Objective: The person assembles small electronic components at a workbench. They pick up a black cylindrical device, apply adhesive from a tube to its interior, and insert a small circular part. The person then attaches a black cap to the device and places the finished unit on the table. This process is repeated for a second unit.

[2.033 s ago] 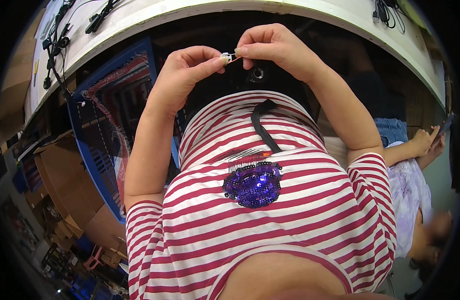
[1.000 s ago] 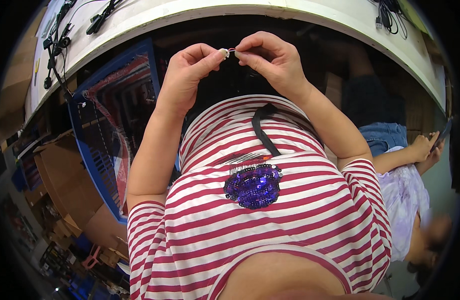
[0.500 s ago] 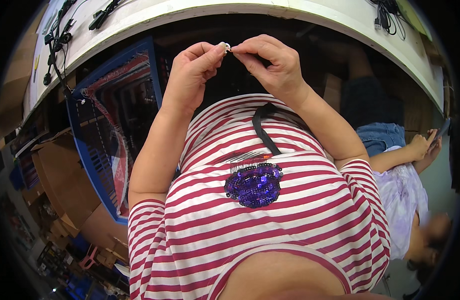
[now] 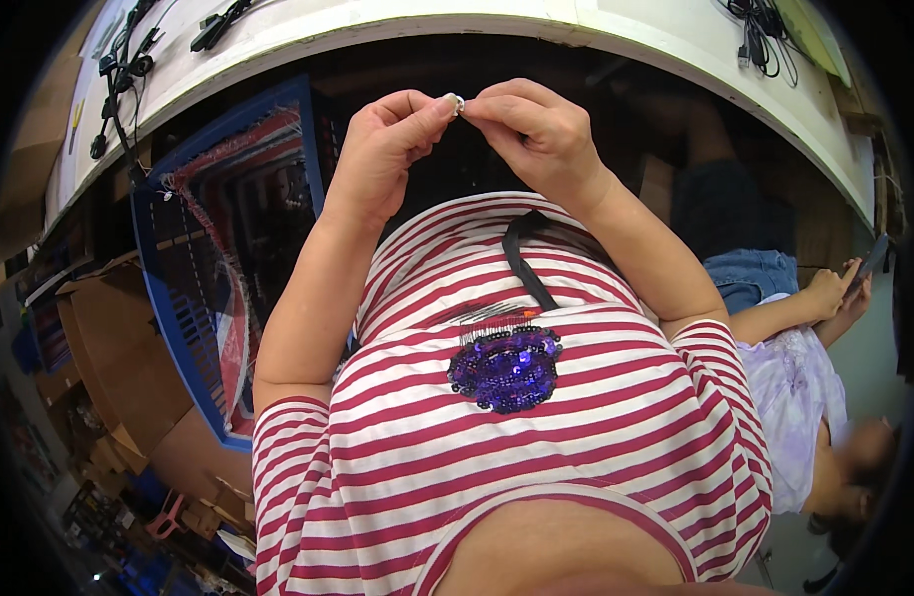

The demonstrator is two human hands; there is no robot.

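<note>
A small shiny whitish piece (image 4: 459, 105), too small to name, is held up in front of my body, just below the edge of the white table. My left hand (image 4: 389, 149) pinches it between thumb and forefinger, the other fingers curled in. From the other side my right hand (image 4: 541, 134) meets it, its thumb and forefinger closed at the piece's edge. Whatever lies between those right fingertips is hidden.
The white table (image 4: 377, 42) curves across the top, with black cables (image 4: 129, 70) at left and a coiled cable (image 4: 760, 35) at right. A blue plastic basket (image 4: 159, 288) with frayed cloth stands left, by cardboard boxes (image 4: 119, 338). A person (image 4: 789, 387) holding a phone is at right.
Both hands have shifted slightly down and to the right in view. My fingertips have come closer together around the small piece; the gap between them has narrowed.
</note>
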